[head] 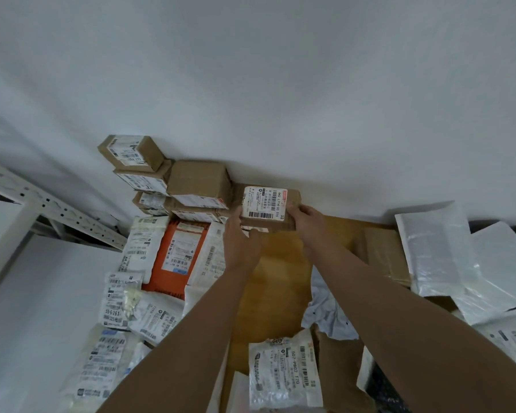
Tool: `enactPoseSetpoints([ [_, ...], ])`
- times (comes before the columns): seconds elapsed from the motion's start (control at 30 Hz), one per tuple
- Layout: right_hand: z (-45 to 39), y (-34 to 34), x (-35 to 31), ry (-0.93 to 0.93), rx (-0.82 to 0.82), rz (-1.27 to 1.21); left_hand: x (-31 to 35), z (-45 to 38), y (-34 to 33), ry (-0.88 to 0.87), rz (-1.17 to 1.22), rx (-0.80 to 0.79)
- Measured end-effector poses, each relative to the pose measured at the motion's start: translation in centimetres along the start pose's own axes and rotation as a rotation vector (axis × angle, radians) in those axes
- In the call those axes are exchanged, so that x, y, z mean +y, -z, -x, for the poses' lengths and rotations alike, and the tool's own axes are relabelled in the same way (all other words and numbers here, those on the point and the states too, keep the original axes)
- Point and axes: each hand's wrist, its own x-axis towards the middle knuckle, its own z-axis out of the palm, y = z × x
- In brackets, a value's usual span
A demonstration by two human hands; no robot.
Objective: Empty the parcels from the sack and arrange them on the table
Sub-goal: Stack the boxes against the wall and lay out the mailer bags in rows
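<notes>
Parcels already cover much of the table (pixel 276 281), so the job looks far along. Brown boxes (pixel 164 180) are stacked at the back by the wall. Flat bags with labels lie in a row on the left, near an orange bag (pixel 178 251). White bags (pixel 441 251) lie on the right. Both hands hold one small brown box (pixel 267 205) with a big white label. The left hand (pixel 240 242) has its fingers wrapped on the left edge, and the right hand (pixel 309 222) grips the right edge. The box sits at the back, just beside the stack. I cannot see the sack, so I cannot tell how many are left inside. A few bags near the front still look messy.
</notes>
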Motion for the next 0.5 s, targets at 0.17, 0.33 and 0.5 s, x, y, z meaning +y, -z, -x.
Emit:
enactPoseSetpoints([
  [0.17, 1.7, -1.0, -1.2, 0.196, 0.096, 0.016, 0.9, 0.3, 1.2, -0.185, 0.069, 0.214],
  [0.33, 2.7, -5.0, -3.9, 0.287, 0.047, 0.122, 2.8, -2.3, 3.7, -0.182, 0.133, 0.396],
  [0.5, 3.2, -9.4, -5.8, 0.310, -0.111, 0.292, 3.5, -6.8, 7.1, 0.014, 0.123, 0.447],
])
